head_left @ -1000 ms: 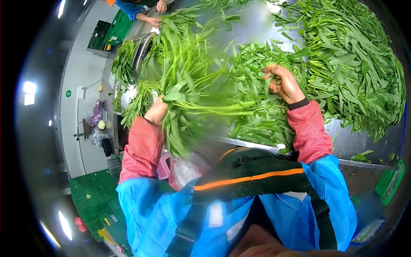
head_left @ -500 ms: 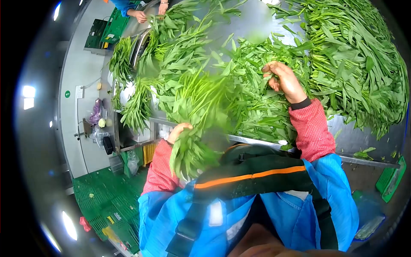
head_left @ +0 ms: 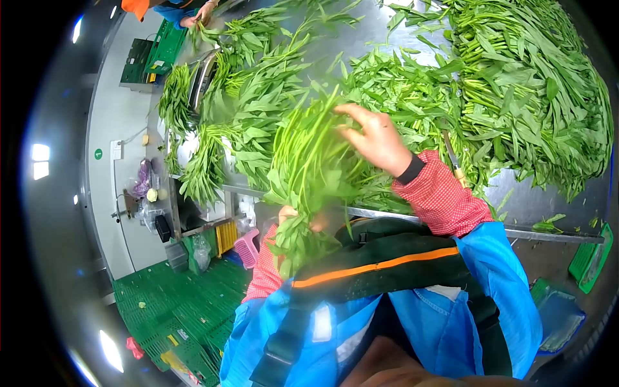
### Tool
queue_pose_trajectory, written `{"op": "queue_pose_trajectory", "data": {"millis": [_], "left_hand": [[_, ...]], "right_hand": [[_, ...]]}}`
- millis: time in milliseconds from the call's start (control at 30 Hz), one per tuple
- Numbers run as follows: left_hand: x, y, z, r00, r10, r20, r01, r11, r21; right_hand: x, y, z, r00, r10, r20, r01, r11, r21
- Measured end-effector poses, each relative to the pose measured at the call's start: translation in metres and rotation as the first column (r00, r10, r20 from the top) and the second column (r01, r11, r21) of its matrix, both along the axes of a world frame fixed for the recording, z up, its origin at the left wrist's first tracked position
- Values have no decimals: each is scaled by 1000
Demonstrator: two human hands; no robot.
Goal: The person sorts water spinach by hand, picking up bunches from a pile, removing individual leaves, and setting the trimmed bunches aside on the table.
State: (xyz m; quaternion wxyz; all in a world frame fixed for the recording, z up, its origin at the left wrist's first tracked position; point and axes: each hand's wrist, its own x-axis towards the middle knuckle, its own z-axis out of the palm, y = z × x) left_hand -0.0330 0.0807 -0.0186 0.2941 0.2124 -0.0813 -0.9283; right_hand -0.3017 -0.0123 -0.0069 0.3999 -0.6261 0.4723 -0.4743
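A bunch of water spinach [head_left: 303, 145] is gripped low among its leaves by my left hand [head_left: 287, 214], which the greens mostly cover. Its pale stems point up and away from me. My right hand [head_left: 377, 138] is at the right side of these stems, thumb and forefinger stretched out and apart; whether the fingertips touch a stem cannot be made out. Under and behind that hand spreads a loose heap of leafy greens [head_left: 403, 90]. A knife [head_left: 459, 177] with a light handle lies on the greens beside my right forearm.
A large stack of water spinach [head_left: 529, 97] fills the right of the metal table [head_left: 516, 203]. Several bunches lie at the left near a metal rim. A co-worker's hand [head_left: 206, 11] handles greens at the far left. Green crates [head_left: 174, 297] and a pink basket [head_left: 247, 248] stand below left.
My right hand has moved left from the loose heap to the bunch's stems, its fingers now straighter. My left hand has shifted slightly right and down. The knife has come into view.
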Motion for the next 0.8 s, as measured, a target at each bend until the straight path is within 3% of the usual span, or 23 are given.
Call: {"op": "queue_pose_trajectory", "data": {"millis": [33,100,167,233,267,300,367,433,500,567,600,700,767,800], "left_hand": [[-5,0,2,999,-16,-46,16,1000,-5],[-13,4,19,999,-13,40,12,1000,19],[6,11,-17,991,-8,-137,-4,996,-88],[12,17,-29,966,45,-255,-68,994,-83],[12,16,-29,958,55,-281,-81,994,-80],[12,15,-29,950,65,-306,-93,993,-76],[14,13,-29,950,52,-308,-81,994,-80],[16,13,-28,953,70,-296,-86,995,-44],[24,13,-41,948,62,-313,-80,996,-43],[27,11,-58,923,14,-384,-52,995,-88],[28,10,-59,920,-6,-392,-35,995,-97],[31,13,-48,931,-28,-363,-5,996,-89],[23,13,-33,930,17,-367,-53,995,-87],[17,13,-27,926,42,-375,-80,993,-86]], "right_hand": [[-5,-7,-11,998,12,67,-7,997,-76],[-28,-31,-28,971,-42,235,54,997,-46],[-67,-43,-15,781,-283,557,15,900,436],[-99,-53,-24,621,-189,761,-103,943,318],[-96,-51,-21,675,-311,669,46,922,383],[-92,-45,-15,722,-262,640,14,931,366],[-73,-34,9,932,-204,301,66,909,411],[-57,-34,-3,976,70,208,-104,982,157],[-29,-32,-14,999,36,6,-37,992,118],[-20,-30,15,981,194,19,-193,957,218],[-12,-40,-11,992,104,-65,-109,992,-70],[-32,-65,-17,909,-154,388,104,984,147],[-71,-81,-29,719,-338,607,80,908,411],[-82,-78,-22,700,-306,646,31,916,400]]}}
